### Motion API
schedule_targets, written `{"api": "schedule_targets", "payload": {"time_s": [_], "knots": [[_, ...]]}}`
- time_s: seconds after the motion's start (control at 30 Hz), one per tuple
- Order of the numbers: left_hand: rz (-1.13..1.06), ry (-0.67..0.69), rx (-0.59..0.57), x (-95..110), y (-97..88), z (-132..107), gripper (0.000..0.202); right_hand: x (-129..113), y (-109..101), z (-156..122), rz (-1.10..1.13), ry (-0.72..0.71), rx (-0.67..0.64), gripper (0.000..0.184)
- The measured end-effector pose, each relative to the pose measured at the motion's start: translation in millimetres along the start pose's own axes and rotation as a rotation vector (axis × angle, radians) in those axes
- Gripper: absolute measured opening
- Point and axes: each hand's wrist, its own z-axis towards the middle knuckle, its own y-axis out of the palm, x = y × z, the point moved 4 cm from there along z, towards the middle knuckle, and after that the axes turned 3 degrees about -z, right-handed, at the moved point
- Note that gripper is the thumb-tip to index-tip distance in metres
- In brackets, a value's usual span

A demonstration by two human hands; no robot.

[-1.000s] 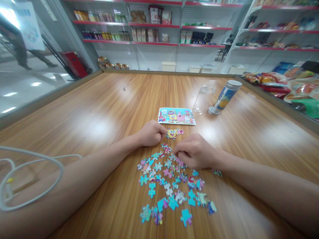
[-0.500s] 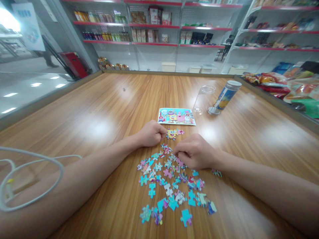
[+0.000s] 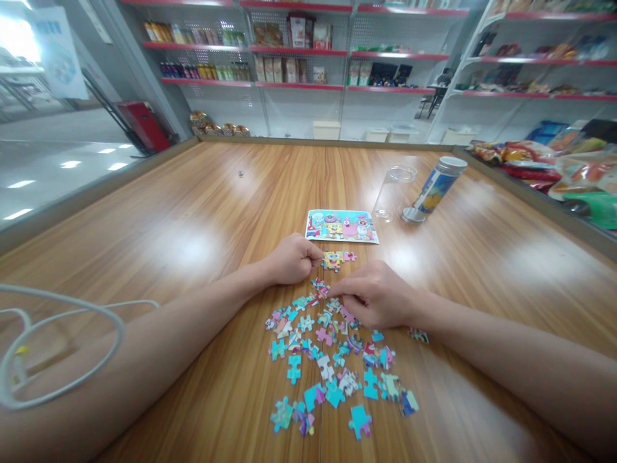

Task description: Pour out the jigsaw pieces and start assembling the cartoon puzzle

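On the worktop (image 3: 193,193) just nearer than the ref card (image 3: 341,226), the joined pcs (image 3: 333,260) are best steadied by the L hand (image 3: 295,258), part-curled, index at their edge, while loose pcs (image 3: 324,335) are sorted singly w/ the R hand (image 3: 376,296), half-curled, index out, any grip in either unclear

- the right hand (image 3: 373,296) hides some loose puzzle pieces (image 3: 324,335); whether its fingertip touches one cannot be told
- the left hand (image 3: 296,259) has its curled fingers partly hidden, any grip unclear
- a white cable (image 3: 120,333) runs off the left edge
- snack bags (image 3: 530,161) are cut by the right edge
- a speck (image 3: 241,173) is too small to name
- the poster (image 3: 60,54) is blurred
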Motion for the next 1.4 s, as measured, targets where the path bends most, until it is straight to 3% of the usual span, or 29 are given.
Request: {"api": "schedule_targets", "payload": {"time_s": [1.4], "knots": [[-0.005,0.011,0.005,0.9,0.0,0.1,0.009,-0.3,0.6,-0.5,0.02,-0.028,0.034,0.028]]}}
